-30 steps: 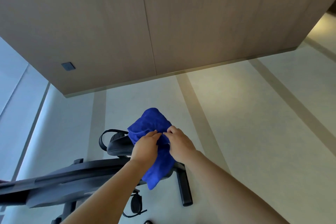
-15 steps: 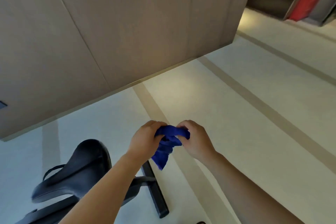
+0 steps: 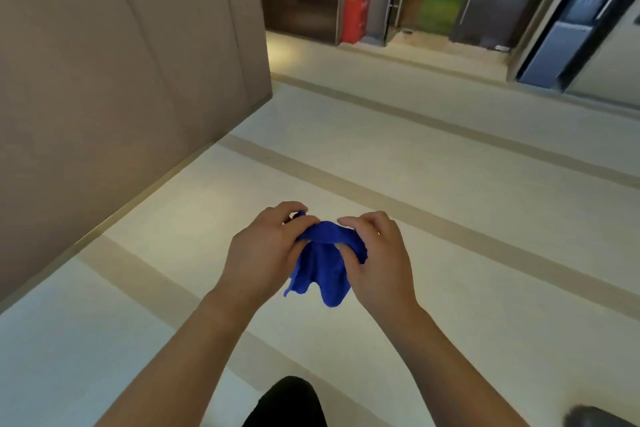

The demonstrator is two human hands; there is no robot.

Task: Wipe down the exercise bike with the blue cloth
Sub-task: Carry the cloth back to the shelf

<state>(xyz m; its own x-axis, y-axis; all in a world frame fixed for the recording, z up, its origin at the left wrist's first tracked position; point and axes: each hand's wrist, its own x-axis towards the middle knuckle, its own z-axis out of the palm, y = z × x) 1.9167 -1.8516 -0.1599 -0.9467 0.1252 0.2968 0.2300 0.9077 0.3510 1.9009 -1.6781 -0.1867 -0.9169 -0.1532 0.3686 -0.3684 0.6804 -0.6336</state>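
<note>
The blue cloth (image 3: 323, 263) hangs bunched between both hands, held over the pale floor at mid-frame. My left hand (image 3: 265, 250) grips its left side and my right hand (image 3: 375, 260) grips its right side, with the loose end drooping below them. The exercise bike is out of the frame; a black shape (image 3: 289, 402) at the bottom edge cannot be identified.
A tall wood-panelled wall (image 3: 121, 80) runs along the left. The pale tiled floor (image 3: 450, 204) with tan stripes stretches ahead. At the far end stand a red box (image 3: 356, 14), dark doors and glass panels (image 3: 571, 21). A dark object (image 3: 595, 418) sits at the bottom right corner.
The view has swung right, away from the bike, so its saddle and frame left the frame. Both hands keep hold of the cloth, now a little further apart.
</note>
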